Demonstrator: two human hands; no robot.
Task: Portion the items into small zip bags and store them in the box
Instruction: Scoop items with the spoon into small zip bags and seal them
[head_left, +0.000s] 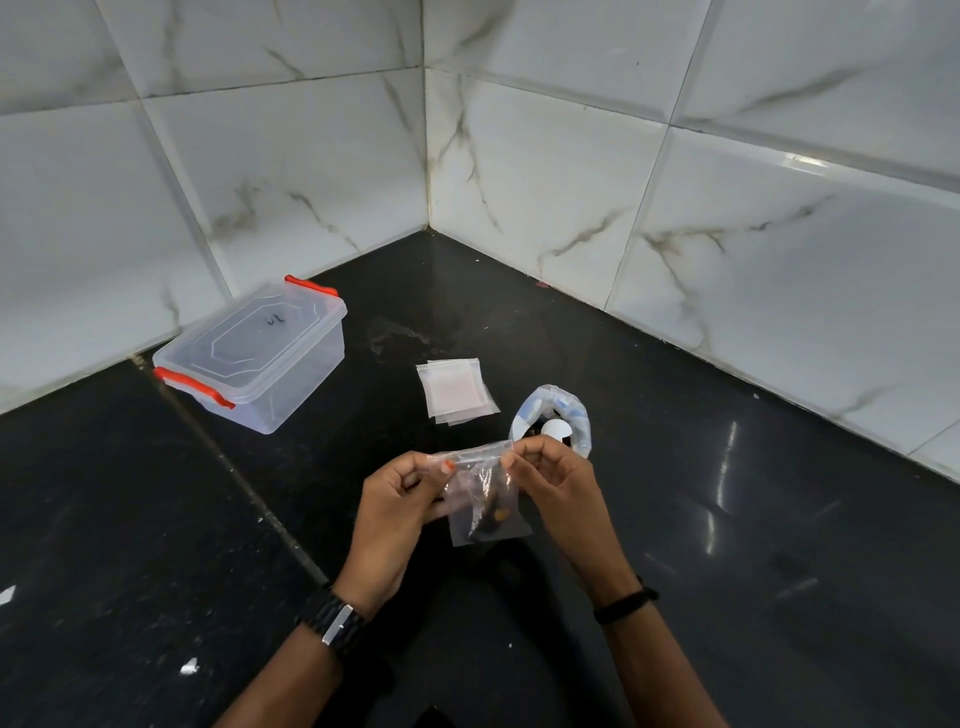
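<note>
Head view: the left hand (397, 499) and the right hand (553, 480) each pinch a top corner of a small zip bag (485, 501), held just above the black counter (675, 467); dark items sit in its lower part, so this portion looks filled and, I judge, is being sealed; spare empty bags (454, 392) lie stacked beyond, beside the open supply pouch (553, 421); the box (254, 356) stands well apart at left, lid on, apparently empty; storing remains.
</note>
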